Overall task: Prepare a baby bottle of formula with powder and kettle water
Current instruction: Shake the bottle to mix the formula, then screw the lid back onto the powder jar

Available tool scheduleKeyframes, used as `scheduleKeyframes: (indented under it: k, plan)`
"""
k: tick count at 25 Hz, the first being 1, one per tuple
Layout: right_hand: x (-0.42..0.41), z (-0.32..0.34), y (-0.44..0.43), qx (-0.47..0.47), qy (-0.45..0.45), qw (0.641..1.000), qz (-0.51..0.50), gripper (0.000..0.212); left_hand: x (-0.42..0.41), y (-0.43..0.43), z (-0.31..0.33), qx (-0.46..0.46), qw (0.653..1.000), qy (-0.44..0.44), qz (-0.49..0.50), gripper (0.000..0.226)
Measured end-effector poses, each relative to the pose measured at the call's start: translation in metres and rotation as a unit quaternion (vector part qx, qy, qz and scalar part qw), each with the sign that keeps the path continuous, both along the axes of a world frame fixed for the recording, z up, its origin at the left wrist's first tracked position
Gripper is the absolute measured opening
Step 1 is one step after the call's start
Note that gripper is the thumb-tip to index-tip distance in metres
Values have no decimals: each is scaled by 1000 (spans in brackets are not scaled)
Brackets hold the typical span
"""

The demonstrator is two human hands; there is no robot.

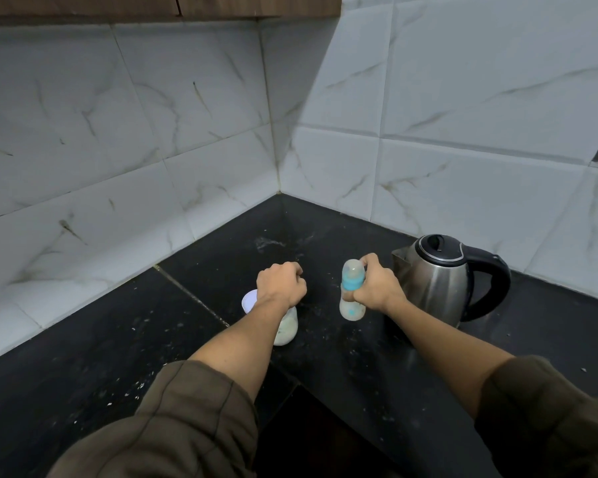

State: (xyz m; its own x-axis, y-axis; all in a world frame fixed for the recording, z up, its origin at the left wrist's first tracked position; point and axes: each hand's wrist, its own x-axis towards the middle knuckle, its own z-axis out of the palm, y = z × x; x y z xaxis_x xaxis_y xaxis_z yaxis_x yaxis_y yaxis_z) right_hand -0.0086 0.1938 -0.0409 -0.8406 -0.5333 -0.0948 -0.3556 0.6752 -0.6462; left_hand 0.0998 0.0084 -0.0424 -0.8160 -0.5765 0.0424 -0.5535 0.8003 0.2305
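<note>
My right hand [377,288] grips a clear baby bottle [352,308] around its blue collar and holds it upright, its base at the black counter [325,357]. The bottle carries a clear cap and pale contents show in its lower part. My left hand [280,284] sits curled on top of a translucent powder container [288,327], fingers round its white lid [249,300]. My wrist hides most of that lid. A steel kettle [432,288] with a black lid and handle stands just right of the bottle.
The counter runs into a corner of white marble-look wall tiles [187,150]. White specks and a smear of powder [268,243] lie on the counter behind my hands. A wooden cabinet edge [152,5] hangs above.
</note>
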Motion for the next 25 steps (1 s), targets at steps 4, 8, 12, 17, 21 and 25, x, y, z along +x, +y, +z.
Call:
scheduleKeyframes:
  k: [4,8,12,17,21,25]
  plan:
    - [1,-16,0,15,-3,1000,-2,71,-2,-1,-3,2,1000,-1,1,39]
    - [1,-25,-2,34,-13,999,3,72,-3,-2,-5,2,1000,-5,3,39]
    - [-4,-27,2,43,-37,998,-3,72,-3,-7,-4,-1,1000,0,11,38]
    - [-8,-4,-2,63,-63,995,34,103,-3,-11,5,4,1000,16,23,37]
    - [-10,35,-23,-49,-43,998,12,108,3,-25,20,-5,998,44,43,34]
    - [-2,64,-64,-53,13,998,44,69,23,-48,26,4,995,63,78,36]
